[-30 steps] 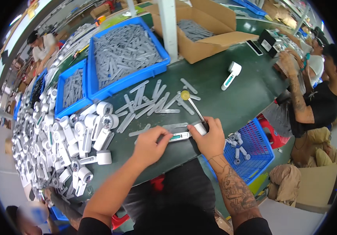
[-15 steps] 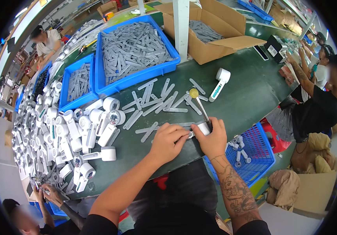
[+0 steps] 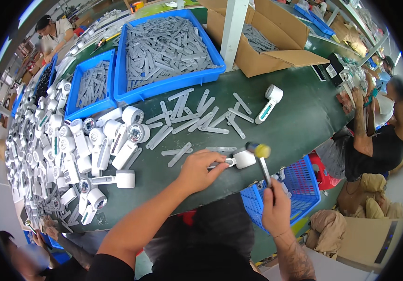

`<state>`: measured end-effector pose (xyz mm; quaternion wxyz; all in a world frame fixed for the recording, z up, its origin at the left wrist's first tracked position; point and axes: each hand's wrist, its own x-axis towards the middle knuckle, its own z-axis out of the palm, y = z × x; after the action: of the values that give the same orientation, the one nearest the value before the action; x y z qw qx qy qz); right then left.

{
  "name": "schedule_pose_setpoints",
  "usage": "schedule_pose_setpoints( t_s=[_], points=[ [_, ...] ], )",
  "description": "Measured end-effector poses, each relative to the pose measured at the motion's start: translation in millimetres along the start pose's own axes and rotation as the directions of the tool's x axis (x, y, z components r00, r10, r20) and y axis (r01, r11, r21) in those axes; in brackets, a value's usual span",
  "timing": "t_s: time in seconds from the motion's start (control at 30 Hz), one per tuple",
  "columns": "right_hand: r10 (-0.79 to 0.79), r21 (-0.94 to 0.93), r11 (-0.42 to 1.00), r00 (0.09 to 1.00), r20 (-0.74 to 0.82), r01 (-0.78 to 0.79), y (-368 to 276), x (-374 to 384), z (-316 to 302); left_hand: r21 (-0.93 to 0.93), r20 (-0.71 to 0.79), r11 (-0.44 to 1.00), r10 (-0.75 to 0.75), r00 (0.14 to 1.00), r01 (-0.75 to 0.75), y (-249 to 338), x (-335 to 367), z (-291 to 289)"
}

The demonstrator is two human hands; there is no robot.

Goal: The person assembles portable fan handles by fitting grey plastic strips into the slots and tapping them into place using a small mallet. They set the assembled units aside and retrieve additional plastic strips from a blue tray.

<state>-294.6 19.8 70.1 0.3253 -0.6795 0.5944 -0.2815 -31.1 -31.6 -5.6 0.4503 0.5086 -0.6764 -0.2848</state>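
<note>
On the green bench lies a white round-headed handheld device (image 3: 244,158), its handle pointing left. My left hand (image 3: 198,169) is closed around that handle, pressing it to the bench. A small mallet (image 3: 261,151) with one yellow face and a black one is in my right hand (image 3: 276,210), which grips its metal shaft. The mallet's head is raised just right of the device's round head and looks blurred. Loose grey flat strips (image 3: 201,117) are scattered beyond my hands. Another white device (image 3: 270,104), with a green strip in its handle, lies farther off to the right.
Many similar white devices (image 3: 77,145) are heaped on the left. Blue trays (image 3: 168,86) of grey strips and a cardboard box (image 3: 257,65) stand at the back beside a white post (image 3: 233,33). A blue basket (image 3: 304,187) sits below the bench edge. Other people work on both sides.
My right hand has come off the device and moved right and toward me, lifting the mallet and swinging its head right. My left hand stays at the handle. The view has shifted slightly.
</note>
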Motion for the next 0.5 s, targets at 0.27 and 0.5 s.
schedule_pose_setpoints(
  t_s=[0.27, 0.5],
  points=[
    [0.046, -0.179, 0.983, 0.996, 0.082, -0.031, 9.1, -8.0, 9.5, -0.016, -0.011, 0.999, 0.045, 0.999, -0.045, -3.3, -2.0, 2.9],
    [-0.044, -0.234, 0.971, 0.998, 0.035, 0.05, -28.3, 2.2, -9.1, 0.292, 0.024, 0.954, 0.06, 0.998, -0.064, -3.4, -12.3, -44.1]
  ],
)
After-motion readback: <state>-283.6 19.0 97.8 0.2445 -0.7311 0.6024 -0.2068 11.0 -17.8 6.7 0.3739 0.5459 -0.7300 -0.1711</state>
